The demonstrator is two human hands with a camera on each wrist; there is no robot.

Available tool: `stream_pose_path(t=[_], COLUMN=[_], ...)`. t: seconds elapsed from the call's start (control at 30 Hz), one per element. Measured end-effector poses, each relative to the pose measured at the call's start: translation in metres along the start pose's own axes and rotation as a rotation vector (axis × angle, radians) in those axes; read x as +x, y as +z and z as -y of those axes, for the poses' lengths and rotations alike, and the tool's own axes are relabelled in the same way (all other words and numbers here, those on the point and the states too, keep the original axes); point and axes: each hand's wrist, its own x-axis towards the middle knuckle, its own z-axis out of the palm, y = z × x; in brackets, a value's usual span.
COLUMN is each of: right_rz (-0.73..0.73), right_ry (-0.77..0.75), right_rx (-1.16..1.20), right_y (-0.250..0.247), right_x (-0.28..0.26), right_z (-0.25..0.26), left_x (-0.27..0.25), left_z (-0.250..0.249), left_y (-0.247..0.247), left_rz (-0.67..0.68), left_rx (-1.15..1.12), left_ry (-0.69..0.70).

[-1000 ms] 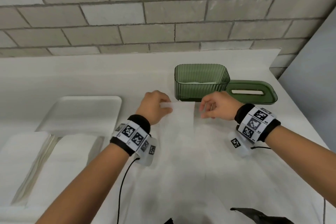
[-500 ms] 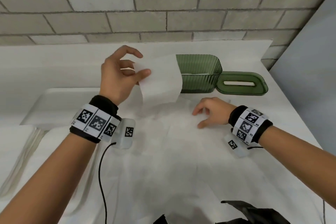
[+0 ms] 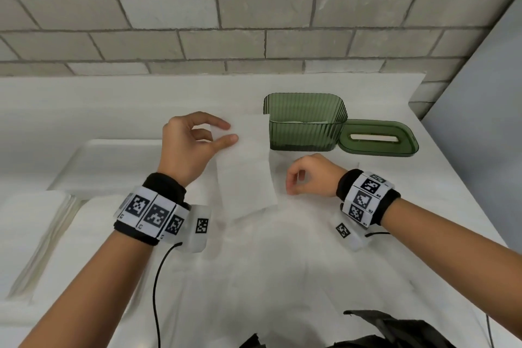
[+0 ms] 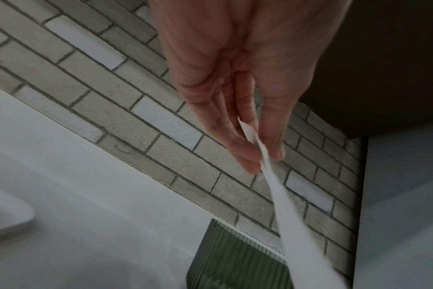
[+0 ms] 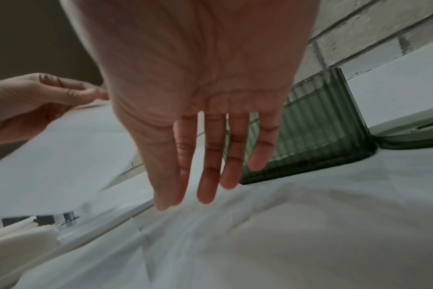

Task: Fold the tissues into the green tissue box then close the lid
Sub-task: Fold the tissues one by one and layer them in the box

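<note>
My left hand (image 3: 230, 131) pinches the top left corner of a white tissue (image 3: 245, 169) between thumb and fingers; the sheet hangs above the table. In the left wrist view the left hand's pinch (image 4: 262, 156) holds the tissue (image 4: 292, 215) edge-on. The green ribbed tissue box (image 3: 305, 121) stands open just right of the sheet, with something white lying inside. Its green slotted lid (image 3: 378, 137) lies flat against the box's right side. My right hand (image 3: 293, 181) hovers by the tissue's lower right edge, its fingers (image 5: 210, 176) relaxed and empty.
A white tray (image 3: 113, 167) sits at the left, with stacks of white tissues (image 3: 42, 234) in front of it. A white cloth (image 3: 282, 263) covers the table. A brick wall runs behind, a grey panel (image 3: 480, 121) stands at the right. A dark object (image 3: 395, 330) lies at the near edge.
Both hands pinched the tissue flat on the table; the right hand let go and the left lifted it. The sheet now hangs closer to the box, with the right hand beside it.
</note>
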Motion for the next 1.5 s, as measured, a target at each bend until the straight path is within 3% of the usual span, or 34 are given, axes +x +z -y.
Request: stream_pose_path(t=[0.33, 0.7, 0.93, 1.2, 1.4, 1.5], right_rz=[0.14, -0.001, -0.258, -0.512, -0.5, -0.592], right_ry=[-0.037, -0.008, -0.104, -0.176, -0.398, -0.424], right_rx=[-0.137, -0.195, 0.127, 0.259, 0.523, 0.633], right_y=[0.017, 0.004, -0.055, -0.119, -0.138, -0.139], right_x=[0.015, 0.003, -0.022, -0.047, -0.066, -0.063], right_z=[0.007, 0.008, 0.016, 0.037, 0.058, 0.062], left_x=[-0.004, -0.009, -0.001, 0.005, 0.001, 0.001], left_z=[-0.005, 0.001, -0.004, -0.014, -0.032, -0.044], left_y=[-0.003, 0.002, 0.004, 0.018, 0.036, 0.04], left_rz=[-0.042, -0.017, -0.004, 0.013, 0.059, 0.108], left_rx=[0.022, 0.012, 0.022, -0.089, -0.384, -0.566], left_ry=[0.006, 0.015, 0.084, 0.097, 0.112, 0.033])
